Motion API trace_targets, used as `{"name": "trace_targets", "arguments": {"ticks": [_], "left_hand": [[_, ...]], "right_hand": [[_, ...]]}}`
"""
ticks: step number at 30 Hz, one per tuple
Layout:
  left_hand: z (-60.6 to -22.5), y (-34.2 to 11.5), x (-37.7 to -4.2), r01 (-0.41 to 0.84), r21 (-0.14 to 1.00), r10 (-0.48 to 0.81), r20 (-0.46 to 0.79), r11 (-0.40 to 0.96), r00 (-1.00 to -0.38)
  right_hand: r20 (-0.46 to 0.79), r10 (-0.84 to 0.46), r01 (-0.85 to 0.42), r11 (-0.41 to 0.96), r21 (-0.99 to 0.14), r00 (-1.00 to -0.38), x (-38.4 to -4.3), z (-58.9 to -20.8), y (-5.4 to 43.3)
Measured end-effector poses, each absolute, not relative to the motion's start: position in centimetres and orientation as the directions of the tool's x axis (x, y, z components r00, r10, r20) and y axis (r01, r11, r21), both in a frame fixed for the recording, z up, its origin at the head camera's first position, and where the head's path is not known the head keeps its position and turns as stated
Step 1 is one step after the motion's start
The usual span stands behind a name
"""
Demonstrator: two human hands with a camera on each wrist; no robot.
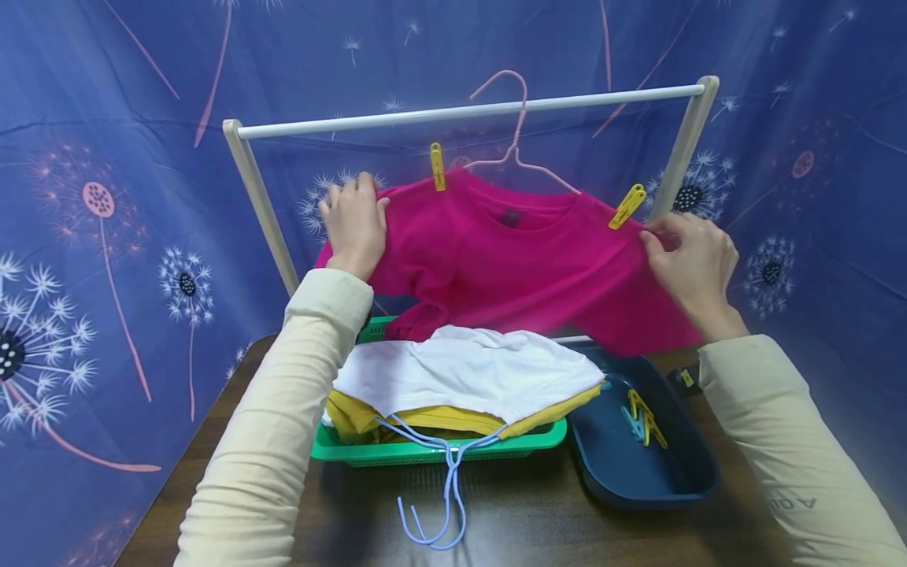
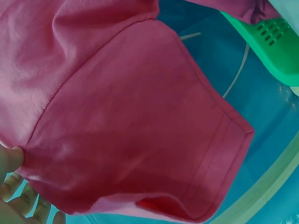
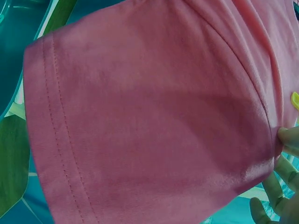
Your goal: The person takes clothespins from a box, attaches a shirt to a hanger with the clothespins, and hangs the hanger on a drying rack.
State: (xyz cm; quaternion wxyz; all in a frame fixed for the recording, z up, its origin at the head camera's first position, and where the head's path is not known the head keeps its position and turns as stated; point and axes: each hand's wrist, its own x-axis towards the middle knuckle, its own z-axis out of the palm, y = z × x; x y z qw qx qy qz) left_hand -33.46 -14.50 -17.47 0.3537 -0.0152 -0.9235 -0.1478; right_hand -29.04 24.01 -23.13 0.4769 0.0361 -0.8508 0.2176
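A magenta T-shirt [image 1: 524, 252] hangs spread on a pink hanger [image 1: 520, 134]. Two yellow clothespins stand on its shoulders, one clothespin [image 1: 438, 167] left of the collar and another clothespin [image 1: 627, 207] to the right. My left hand [image 1: 354, 220] pinches the shirt's left shoulder edge; its thumb [image 2: 11, 158] lies on the front of the cloth. At the opposite shoulder, just outside the clothespin, my right hand [image 1: 690, 256] pinches the fabric between thumb and fingers. Both short sleeves hang below the hands. The hanger's hook rises above the white rail [image 1: 397, 120], overlapping it in the head view.
Below the shirt, a green basket [image 1: 439, 457] holds folded white [image 1: 460, 370] and yellow clothes [image 1: 432, 417]. Blue hangers [image 1: 453, 472] stick out over its front. To the right, a dark blue tub [image 1: 638, 488] contains yellow and light-blue clothespins [image 1: 645, 417]. Wooden posts [image 1: 262, 205] support the rail.
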Motion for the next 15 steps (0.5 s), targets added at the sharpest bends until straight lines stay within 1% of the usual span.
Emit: {"name": "trace_targets", "arguments": {"ticks": [3,7,15], "left_hand": [[-17.4,-14.3,-33.7,0.125,0.260,-0.080,0.654,0.957,-0.752],[-17.6,-14.2,-34.0,0.113,0.265,-0.092,0.652,0.958,-0.752],[-18.1,-14.1,-34.6,0.090,0.291,-0.117,0.622,0.952,-0.774]], "right_hand": [[0.813,0.155,-0.253,0.903,-0.347,-0.562,-29.0,-23.2,24.1],[0.805,0.160,-0.246,0.902,-0.355,-0.571,-29.0,-23.3,24.1],[0.811,0.156,-0.233,0.912,-0.337,-0.565,-29.1,-23.5,24.2]]}}
